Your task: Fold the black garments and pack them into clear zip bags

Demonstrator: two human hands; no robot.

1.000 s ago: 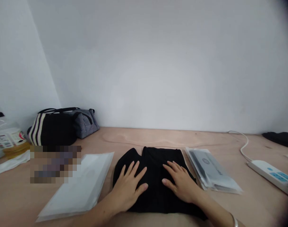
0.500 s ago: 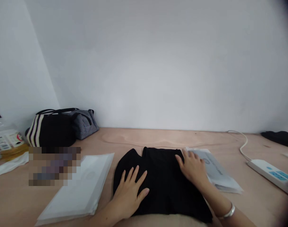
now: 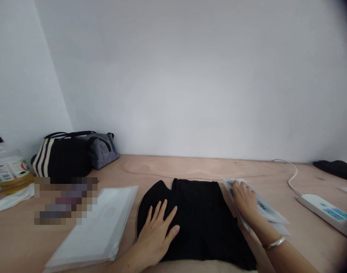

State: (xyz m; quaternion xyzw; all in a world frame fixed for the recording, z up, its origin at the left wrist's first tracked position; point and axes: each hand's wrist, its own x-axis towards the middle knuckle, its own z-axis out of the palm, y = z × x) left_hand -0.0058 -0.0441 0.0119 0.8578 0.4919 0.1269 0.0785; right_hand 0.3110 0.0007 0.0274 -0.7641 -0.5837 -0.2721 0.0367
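Observation:
A black garment (image 3: 202,223), which looks like a pair of shorts, lies spread flat in front of me. My left hand (image 3: 158,235) rests on its left part, palm down with the fingers spread. To the right of the garment, my right hand (image 3: 244,197) is on a translucent plastic bag (image 3: 272,214) with dark printing. Its fingers are curled at the bag's upper end, and the bag's left edge is a little raised. The fingertips are partly hidden. A silver bangle circles the right wrist.
A stack of frosted plastic bags (image 3: 105,223) lies left of the garment. Farther back are a black striped bag (image 3: 68,155), a striped pouch (image 3: 103,151) and a bottle of yellow liquid (image 3: 11,170). On the right, a white power strip (image 3: 327,212) trails its cord toward the wall.
My right hand has moved right, off the garment and onto the plastic bag, and its fingers have curled. The bag has shifted and tilted slightly. My left hand stays in place.

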